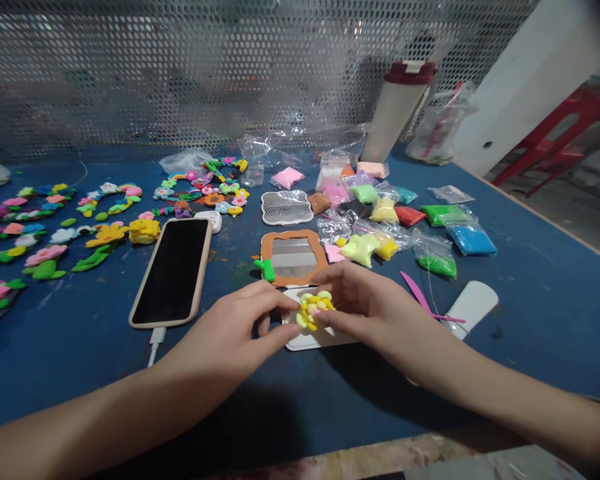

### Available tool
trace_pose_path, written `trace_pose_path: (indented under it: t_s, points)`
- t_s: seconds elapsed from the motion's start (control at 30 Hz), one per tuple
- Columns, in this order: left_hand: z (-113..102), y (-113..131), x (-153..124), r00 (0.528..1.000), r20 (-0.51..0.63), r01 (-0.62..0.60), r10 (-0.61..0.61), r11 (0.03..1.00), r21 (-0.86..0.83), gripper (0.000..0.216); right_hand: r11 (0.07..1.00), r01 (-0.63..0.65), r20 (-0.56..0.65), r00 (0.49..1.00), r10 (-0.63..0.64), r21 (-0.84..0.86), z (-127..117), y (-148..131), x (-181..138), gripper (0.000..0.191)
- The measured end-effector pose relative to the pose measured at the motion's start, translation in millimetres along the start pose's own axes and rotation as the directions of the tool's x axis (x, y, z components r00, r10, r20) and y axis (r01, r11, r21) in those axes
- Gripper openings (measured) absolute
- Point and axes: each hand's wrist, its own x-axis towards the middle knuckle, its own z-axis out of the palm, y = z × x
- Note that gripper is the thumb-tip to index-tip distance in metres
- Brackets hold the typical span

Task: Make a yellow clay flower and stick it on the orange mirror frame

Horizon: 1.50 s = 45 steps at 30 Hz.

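A yellow clay flower (311, 309) with pale yellow petals and a light centre sits over a small white scalloped plate (305, 343). My left hand (253, 317) pinches the flower's left edge between thumb and fingers. On the flower's right side, my right hand (363, 300) has its thumb against the petals, with the other fingers curled behind and partly hidden. Just beyond lies a mirror (269, 243) framed in orange-brown clay, a green clay piece (266, 269) on its lower left corner.
A phone (173, 273) with a plugged-in cable lies at left, near several clay-decorated frames (113, 200). Clay packets (385, 210) spread at right, beside a pink tool (415, 290) and a white handle-shaped piece (475, 307). A tumbler (397, 113) stands behind, before a perforated metal screen (180, 73).
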Motion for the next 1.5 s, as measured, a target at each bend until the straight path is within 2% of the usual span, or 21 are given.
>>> trace_pose_path:
  t_s: [0.13, 0.23, 0.37, 0.57, 0.73, 0.93, 1.13, 1.27, 1.4, 1.5]
  points:
    - [2.0, 8.6, 4.7, 0.994, -0.006, 0.107, -0.111, 0.972, -0.210, 0.019, 0.997, 0.064, -0.044, 0.997, -0.062, 0.050, -3.7, -5.2, -1.3, 0.023]
    - [0.0, 17.5, 10.3, 0.981, 0.043, 0.188, -0.189, 0.873, -0.451, 0.018, 0.996, 0.082, -0.103, 0.992, -0.078, 0.037, -7.4, -9.6, -1.7, 0.024]
    - [-2.7, 24.2, 18.3, 0.983, 0.018, 0.157, -0.183, 0.784, -0.600, 0.012, 0.994, 0.095, -0.101, 0.991, -0.088, 0.063, -14.4, -12.6, 1.3, 0.024]
    - [-1.0, 31.6, 32.3, 0.988, -0.060, 0.087, -0.144, 0.827, -0.555, 0.013, 0.990, 0.129, -0.175, 0.977, -0.118, 0.053, -23.2, -6.9, 4.3, 0.027]
    - [4.2, 40.5, 43.2, 0.976, -0.105, 0.115, -0.189, 0.866, -0.487, 0.011, 0.986, 0.158, -0.214, 0.966, -0.144, 0.049, -26.3, -0.6, 2.5, 0.028]
    - [10.2, 40.0, 49.0, 0.962, -0.222, 0.015, -0.157, 0.846, -0.533, 0.017, 0.989, 0.120, -0.192, 0.976, -0.101, 0.092, -33.0, -3.8, 2.8, 0.021]
    - [12.7, 39.9, 51.0, 0.971, -0.166, 0.052, -0.171, 0.831, -0.554, 0.025, 0.985, 0.107, -0.192, 0.978, -0.080, 0.132, -34.7, -0.7, 3.8, 0.024]
    - [13.1, 38.9, 50.6, 0.968, -0.152, 0.076, -0.199, 0.811, -0.581, 0.031, 0.993, 0.100, -0.212, 0.974, -0.084, 0.061, -35.3, 0.4, 5.8, 0.025]
    - [10.9, 34.7, 51.1, 0.976, -0.031, 0.154, -0.216, 0.784, -0.601, 0.037, 0.990, 0.105, -0.148, 0.985, -0.090, 0.097, -36.9, 2.1, 9.0, 0.021]
    - [7.1, 31.2, 52.7, 0.982, -0.025, 0.137, -0.188, 0.793, -0.594, 0.038, 0.983, 0.091, -0.107, 0.992, -0.074, 0.161, -36.4, 2.9, 10.4, 0.022]
